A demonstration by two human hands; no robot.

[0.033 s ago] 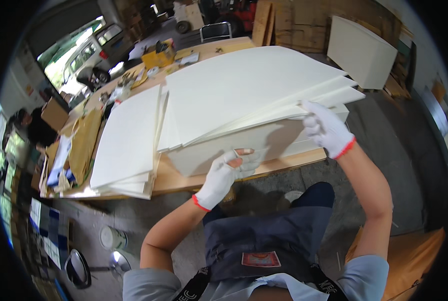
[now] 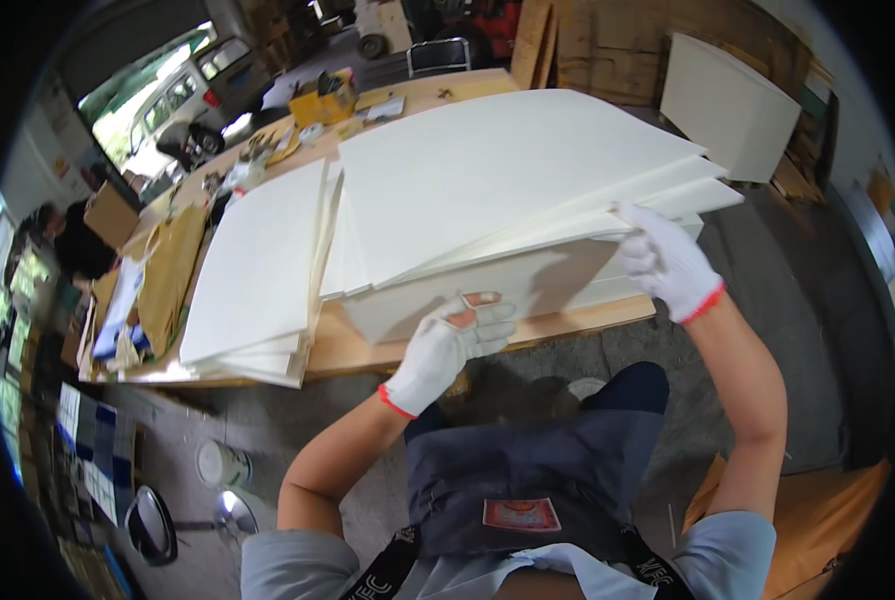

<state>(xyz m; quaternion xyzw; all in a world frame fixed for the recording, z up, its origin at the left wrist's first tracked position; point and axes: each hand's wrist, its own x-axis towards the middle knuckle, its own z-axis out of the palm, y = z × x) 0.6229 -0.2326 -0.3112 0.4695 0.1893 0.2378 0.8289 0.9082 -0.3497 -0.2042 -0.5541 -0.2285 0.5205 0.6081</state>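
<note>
- While the table (image 2: 587,318) carries both, the smaller pile of white panels (image 2: 252,270) lies left.
- Left hand (image 2: 449,340), gloved: before the white block (image 2: 387,312), fingers apart, partly curled.
- Fanned white sheets (image 2: 512,175): atop the block.
- Right hand (image 2: 672,265), gloved: at the sheets' near right edge; whether clamped cannot be told.

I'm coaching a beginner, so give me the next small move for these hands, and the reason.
Probably raise the left hand to the front edge of the fanned white sheets: the right hand is at that edge toward its right end, while the left is lower, seemingly holding nothing, and the sheets lie unevenly.
</note>
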